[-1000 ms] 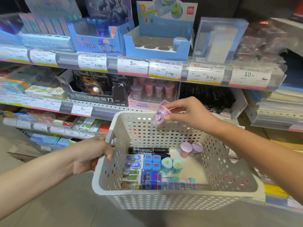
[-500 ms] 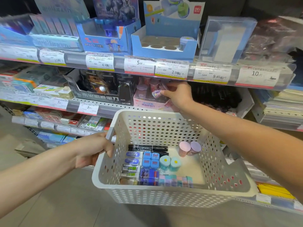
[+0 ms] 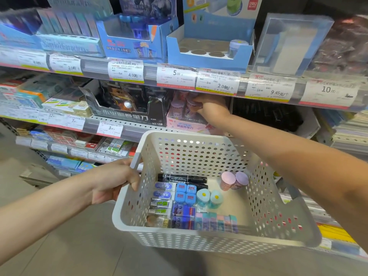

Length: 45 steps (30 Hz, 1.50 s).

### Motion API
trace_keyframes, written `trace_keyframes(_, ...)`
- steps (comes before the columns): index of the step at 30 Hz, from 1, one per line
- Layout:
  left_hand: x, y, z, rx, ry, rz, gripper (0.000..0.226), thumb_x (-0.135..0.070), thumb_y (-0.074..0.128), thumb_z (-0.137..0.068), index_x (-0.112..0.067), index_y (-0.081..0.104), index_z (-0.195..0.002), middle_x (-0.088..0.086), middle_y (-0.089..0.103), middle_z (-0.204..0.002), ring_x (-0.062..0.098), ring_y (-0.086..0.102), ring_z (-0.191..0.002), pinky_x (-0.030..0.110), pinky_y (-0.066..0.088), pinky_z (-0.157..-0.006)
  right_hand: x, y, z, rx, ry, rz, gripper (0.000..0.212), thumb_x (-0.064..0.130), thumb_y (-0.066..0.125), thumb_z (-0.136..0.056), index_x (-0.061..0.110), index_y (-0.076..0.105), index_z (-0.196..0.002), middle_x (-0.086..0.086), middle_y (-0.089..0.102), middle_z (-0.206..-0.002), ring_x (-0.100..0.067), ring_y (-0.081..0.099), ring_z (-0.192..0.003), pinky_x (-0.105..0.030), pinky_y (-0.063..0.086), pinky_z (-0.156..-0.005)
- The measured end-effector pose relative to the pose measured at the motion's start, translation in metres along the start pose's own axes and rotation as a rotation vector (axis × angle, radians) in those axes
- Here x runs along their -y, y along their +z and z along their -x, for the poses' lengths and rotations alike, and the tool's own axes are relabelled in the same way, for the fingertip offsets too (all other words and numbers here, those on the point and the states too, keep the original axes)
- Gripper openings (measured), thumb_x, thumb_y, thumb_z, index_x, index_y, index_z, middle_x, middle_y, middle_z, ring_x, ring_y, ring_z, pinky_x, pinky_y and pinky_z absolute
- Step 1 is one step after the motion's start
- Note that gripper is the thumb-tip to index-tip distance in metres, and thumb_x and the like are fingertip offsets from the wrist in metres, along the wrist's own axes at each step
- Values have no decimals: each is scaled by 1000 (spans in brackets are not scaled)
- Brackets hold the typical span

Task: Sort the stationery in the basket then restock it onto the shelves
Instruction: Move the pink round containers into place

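Two pink cup-shaped sharpeners (image 3: 235, 180) lie tipped in the far right corner of the white basket (image 3: 199, 242), lids facing near, long axes running near to far. Left hand (image 3: 117, 182) clenches the basket's left rim, likely to hold it level under the shelf for short reaches. Right hand (image 3: 211, 108) is in the pink display box (image 3: 187, 124) on the middle shelf, grip curled on an upright lilac-lidded sharpener (image 3: 192, 105), seemingly seating it among matching ones. Markers (image 3: 182, 178), erasers (image 3: 163, 193) and blue sharpeners (image 3: 186, 193) sit grouped at basket's left, judged sorted, not yet restocked.
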<state>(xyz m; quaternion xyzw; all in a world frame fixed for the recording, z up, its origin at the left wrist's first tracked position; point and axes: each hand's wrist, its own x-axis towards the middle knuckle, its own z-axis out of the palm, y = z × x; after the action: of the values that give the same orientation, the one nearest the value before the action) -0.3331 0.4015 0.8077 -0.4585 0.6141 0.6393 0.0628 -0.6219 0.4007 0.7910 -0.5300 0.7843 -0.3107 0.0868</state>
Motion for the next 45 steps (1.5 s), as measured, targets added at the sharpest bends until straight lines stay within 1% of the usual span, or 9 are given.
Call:
trace_keyframes(5,1,-5,-2,6,5,14,63,3,48,-48,-11,63,-107,21,67,-83,31,62,-73,46,51,-82,-5,-3,1,245,-38,191,35,22,39,-99,15,48,-132,-4,50,-109,-15,44,-94,-28,39,-83)
trace_keyframes(7,1,-6,-3,5,1,26,61,3,49,-48,-13,64,-105,23,64,-85,32,60,-76,45,50,-81,-2,-3,2,222,-55,231,39,21,39,-99,8,48,-134,-15,57,-124,-29,55,-103,-30,46,-82)
trace_keyframes(10,2,-7,-4,-1,-1,35,60,3,48,-47,-12,65,-103,23,62,-84,32,58,-77,44,49,-81,4,-1,3,178,-45,264,36,8,41,-92,7,57,-124,-15,61,-119,-36,59,-94,-31,48,-55)
trace_keyframes(18,2,-7,-7,0,2,31,52,3,50,-48,-6,65,-96,22,63,-80,31,61,-71,39,52,-73,9,-21,12,298,-107,366,71,-4,41,-85,25,26,-148,-9,52,-125,-31,53,-107,-32,48,-73)
trace_keyframes(24,1,-6,-9,4,-8,33,65,3,50,-48,-1,60,-111,24,61,-88,33,58,-76,39,52,-71,-3,-37,80,-29,-559,333,30,11,45,-81,12,62,-107,-5,62,-93,-22,58,-84,-31,45,-73)
trace_keyframes(30,-3,-1,-10,22,30,14,69,3,49,-47,-12,62,-112,32,63,-92,35,61,-77,40,55,-69,-7,-18,132,765,-578,920,11,20,49,-86,13,58,-86,1,56,-89,-16,54,-72,-26,45,-55)
trace_keyframes(35,-10,2,-8,40,41,1,58,3,49,-46,-10,64,-101,17,64,-70,28,62,-58,31,53,-48,-33,-2,125,817,-631,1141,28,18,53,-89,13,43,-64,-2,54,-92,-18,60,-80,-26,38,-55)
trace_keyframes(39,-12,3,-7,51,60,32,59,6,47,-47,-10,65,-100,16,64,-68,25,64,-54,32,55,-47,-34,-2,123,872,-651,1197,6,18,58,-85,15,58,-80,-3,55,-97,-21,60,-86,-28,39,-58)
trace_keyframes(45,-11,4,-7,59,51,29,58,5,48,-47,-12,65,-100,18,64,-72,27,62,-58,32,55,-49,-30,-8,126,834,-657,1167,12,16,48,-90,12,59,-86,-4,55,-94,-22,60,-90,-35,54,-73)
